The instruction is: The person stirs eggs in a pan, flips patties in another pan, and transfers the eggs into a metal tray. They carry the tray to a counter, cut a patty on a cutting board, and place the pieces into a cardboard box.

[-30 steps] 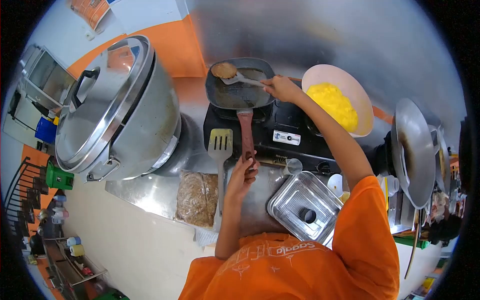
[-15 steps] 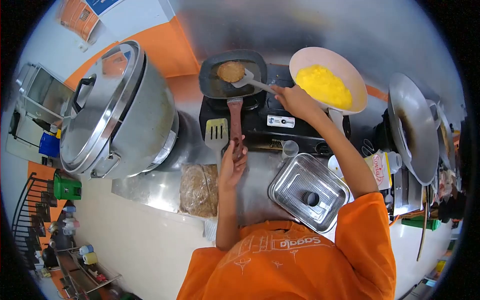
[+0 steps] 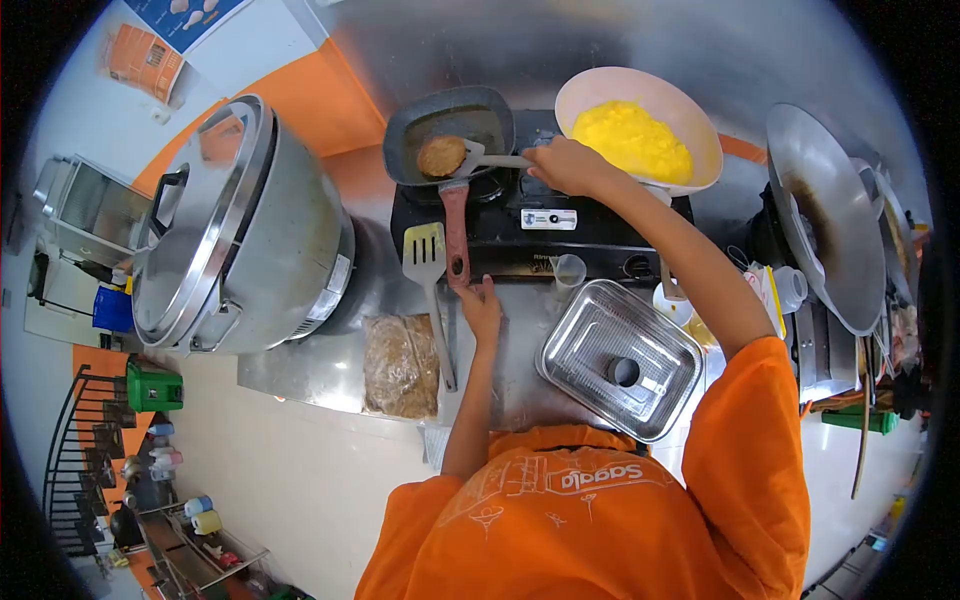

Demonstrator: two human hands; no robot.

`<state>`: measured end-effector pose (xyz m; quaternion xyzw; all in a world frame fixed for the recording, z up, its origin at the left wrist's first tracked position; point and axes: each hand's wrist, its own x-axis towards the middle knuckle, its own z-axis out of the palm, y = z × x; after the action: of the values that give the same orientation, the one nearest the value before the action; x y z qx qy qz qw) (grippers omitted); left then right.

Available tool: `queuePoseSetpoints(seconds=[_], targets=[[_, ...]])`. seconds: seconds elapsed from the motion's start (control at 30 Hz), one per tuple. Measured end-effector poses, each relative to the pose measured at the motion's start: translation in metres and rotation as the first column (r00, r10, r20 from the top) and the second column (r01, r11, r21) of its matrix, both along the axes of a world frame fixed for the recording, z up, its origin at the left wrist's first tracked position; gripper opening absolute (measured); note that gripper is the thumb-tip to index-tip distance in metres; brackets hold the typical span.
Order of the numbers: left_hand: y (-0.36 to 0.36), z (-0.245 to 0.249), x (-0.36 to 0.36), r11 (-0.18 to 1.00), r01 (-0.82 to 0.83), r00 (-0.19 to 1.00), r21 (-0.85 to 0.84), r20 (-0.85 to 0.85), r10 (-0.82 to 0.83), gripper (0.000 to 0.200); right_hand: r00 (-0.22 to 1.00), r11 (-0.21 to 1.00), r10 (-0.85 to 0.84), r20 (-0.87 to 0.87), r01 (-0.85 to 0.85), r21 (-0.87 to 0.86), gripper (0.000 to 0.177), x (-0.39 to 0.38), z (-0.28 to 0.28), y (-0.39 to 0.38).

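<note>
My right hand point(image 3: 568, 166) is closed round the grey handle of a spatula point(image 3: 495, 160). Its blade touches the right side of a round browned patty point(image 3: 441, 157), which lies near the front wall of a dark square frying pan point(image 3: 400, 140) holding some oil. My left hand point(image 3: 481, 308) has its thumb and fingers apart at the tip of the pan's reddish-brown handle point(image 3: 455, 240), not wrapped round it. Left of that handle, a slotted turner point(image 3: 424, 262) lies with its handle across a clear bag of brown food point(image 3: 398, 368). Yellow egg point(image 3: 632, 140) fills part of a pink pan point(image 3: 705, 150).
Both pans stand on a black gas stove point(image 3: 500, 255). A large metal pot point(image 3: 290, 220) with a lid is on the left. In front are a small clear cup point(image 3: 569, 270) and a glass-lidded tray point(image 3: 580, 345). Woks point(image 3: 825, 230) stand at the right.
The spatula has pushed the patty toward the pan's front wall. My left hand has let go of the pan handle and slid down to its tip. The camera view has shifted slightly.
</note>
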<state>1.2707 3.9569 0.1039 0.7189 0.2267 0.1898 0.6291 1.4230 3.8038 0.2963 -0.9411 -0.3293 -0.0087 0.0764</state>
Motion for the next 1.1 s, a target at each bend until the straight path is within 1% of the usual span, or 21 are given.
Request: queuePoseSetpoints(seconds=[0.03,0.07,0.1,0.17,0.23,0.3,0.4,0.5,0.6,0.67,0.7,0.77,0.8,0.9,0.97,1.0,1.07,1.1], targets=[[0.003,-0.014,0.008,0.984,-0.067,0.996,0.165,0.071,0.056,0.031,1.000,1.000,0.009,-0.002,-0.009,-0.007,0.025,0.003,-0.002,0.001],[0.009,-0.035,0.019,0.937,-0.144,0.983,0.319,0.151,0.100,0.035,1.000,1.000,0.018,-0.002,-0.018,-0.014,0.025,0.006,-0.002,0.002],[0.014,-0.049,0.026,0.859,-0.228,0.963,0.458,0.237,0.129,0.039,1.000,1.000,0.023,0.001,-0.023,-0.018,0.025,0.005,0.001,0.003],[0.020,-0.058,0.032,0.822,-0.190,0.981,0.537,0.137,0.137,0.039,0.999,0.999,0.036,0.010,-0.035,-0.030,0.025,0.002,0.006,0.005],[0.016,-0.042,0.030,0.823,-0.221,0.974,0.523,0.074,0.214,0.039,0.999,0.998,0.032,0.004,-0.032,-0.049,0.024,0.004,0.007,0.008],[0.003,-0.014,0.023,0.848,-0.325,0.939,0.419,0.036,0.342,0.039,1.000,0.998,0.030,0.000,-0.030,-0.063,0.024,0.007,0.009,0.010],[0.000,0.001,0.020,0.833,-0.359,0.916,0.421,-0.009,0.400,0.041,0.999,0.997,0.048,0.002,-0.048,-0.064,0.021,0.004,0.013,0.011],[0.002,-0.006,0.023,0.795,-0.369,0.928,0.481,0.152,0.339,0.037,0.996,0.996,0.081,0.033,-0.079,-0.047,0.019,0.007,0.009,0.009],[-0.001,-0.009,0.029,0.775,-0.478,0.878,0.414,0.255,0.405,0.034,0.996,0.995,0.087,0.020,-0.086,-0.045,0.019,0.008,0.008,0.010],[0.005,-0.037,0.039,0.754,-0.554,0.827,0.353,0.333,0.452,0.035,0.998,0.997,0.068,0.010,-0.067,-0.048,0.020,0.005,0.011,0.011],[0.006,-0.040,0.042,0.742,-0.590,0.798,0.318,0.369,0.476,0.036,0.997,0.996,0.070,0.014,-0.070,-0.051,0.020,0.003,0.014,0.011],[0.007,-0.049,0.041,0.709,-0.607,0.790,0.358,0.364,0.492,0.038,0.997,0.995,0.078,0.021,-0.077,-0.057,0.022,0.000,0.018,0.011],[0.006,-0.043,0.041,0.691,-0.617,0.785,0.377,0.365,0.501,0.040,0.997,0.996,0.072,0.008,-0.071,-0.057,0.022,-0.001,0.020,0.011],[0.003,-0.025,0.034,0.580,-0.547,0.827,0.604,0.282,0.486,0.023,0.998,0.997,0.058,-0.025,-0.059,-0.057,0.023,0.000,0.022,0.012],[0.010,-0.037,0.037,0.515,-0.533,0.827,0.671,0.284,0.486,0.023,0.998,0.997,0.048,-0.043,-0.050,-0.053,0.022,0.003,0.020,0.014],[0.010,-0.035,0.037,0.480,-0.525,0.826,0.702,0.285,0.486,0.023,0.998,0.997,0.064,-0.016,-0.065,-0.034,0.020,0.005,0.016,0.013],[0.008,-0.032,0.035,0.565,-0.536,0.837,0.627,0.309,0.451,0.023,0.995,0.995,0.096,0.041,-0.096,0.002,0.019,0.010,0.008,0.013],[0.006,-0.029,0.034,0.606,-0.538,0.841,0.586,0.322,0.434,0.024,0.996,0.996,0.084,0.020,-0.083,-0.033,0.018,0.009,0.012,0.013]])
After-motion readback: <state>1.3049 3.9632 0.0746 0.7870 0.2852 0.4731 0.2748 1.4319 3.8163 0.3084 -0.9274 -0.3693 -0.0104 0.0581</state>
